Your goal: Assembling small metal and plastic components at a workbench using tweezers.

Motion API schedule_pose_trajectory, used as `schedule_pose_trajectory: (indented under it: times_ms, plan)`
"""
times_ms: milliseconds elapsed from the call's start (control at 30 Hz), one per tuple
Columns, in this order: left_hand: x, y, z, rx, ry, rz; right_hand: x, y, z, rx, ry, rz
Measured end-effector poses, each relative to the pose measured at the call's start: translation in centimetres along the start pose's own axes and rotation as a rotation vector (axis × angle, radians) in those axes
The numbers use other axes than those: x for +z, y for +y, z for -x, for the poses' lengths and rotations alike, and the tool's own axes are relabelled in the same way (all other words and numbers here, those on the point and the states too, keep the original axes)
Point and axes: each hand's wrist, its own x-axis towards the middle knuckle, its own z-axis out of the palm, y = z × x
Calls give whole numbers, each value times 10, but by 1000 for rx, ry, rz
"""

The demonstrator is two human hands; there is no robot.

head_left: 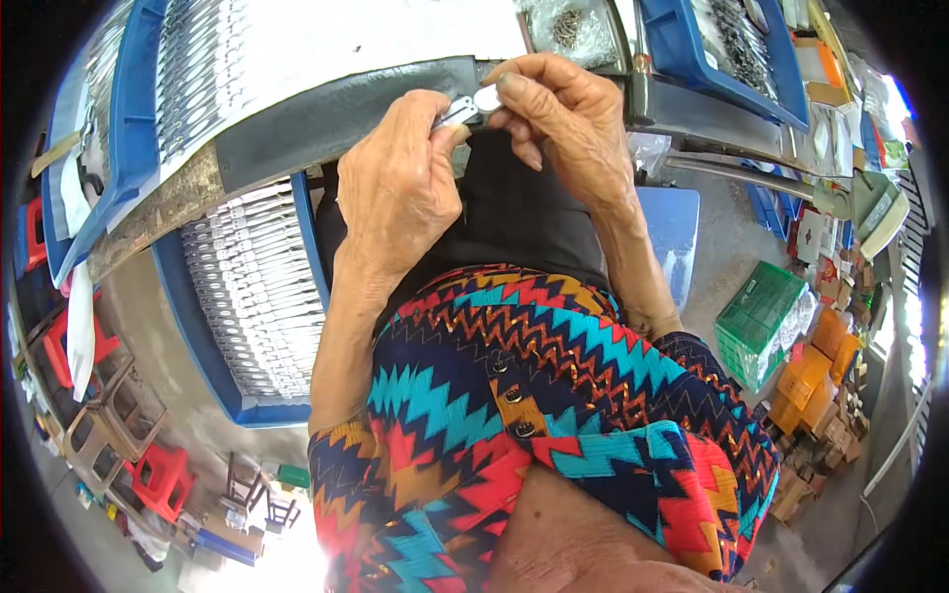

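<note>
Zigzag-patterned garment [534, 395] in red, turquoise, navy and ochre, with dark round buttons, worn by the person; dark cloth [529, 208] across the lap, just short of the desk [386, 40]; dark strip [326, 128] along the desk's front edge.

Left hand [400, 188]: above the middle of the front edge; thumb and fingertips pinched narrow on a small silvery metal piece [457, 111], which slants up toward the right hand.

Right hand [568, 124]: beside it, above the same edge; thumb and index finger closed on a pale, rounded flat piece [487, 99]; remaining fingers loosely curled; the two pieces meet or nearly so, and whether they are joined cannot be told.

Blue tray [131, 138], at the desk's left end, holding rows of slim metal parts [203, 74]; second blue tray [267, 415], lower, left of the person, filled with similar parts in ranks; third blue tray [756, 94], toward the right end, with darker metal parts; clear bag [544, 40] of small brownish bits, beyond the right hand.

Floor, right: green crate [756, 321], near orange boxes [806, 381]; floor, left: red stool [163, 481].
</note>
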Motion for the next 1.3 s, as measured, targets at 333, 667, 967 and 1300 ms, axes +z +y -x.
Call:
schedule_pose_trajectory:
  times_ms: [333,667,967,1300]
  plan:
    - [4,-4,5,-6,-62,-12,6,9,9,-91,58,96]
    - [-6,-8,33,-9,-265,-20,1,19,37,74,-206,236]
    - [-10,-8,68,-7,-409,53,-5,36,68,-19,-362,535]
    - [-13,5,94,-8,-505,155,0,37,102,-125,-448,564]
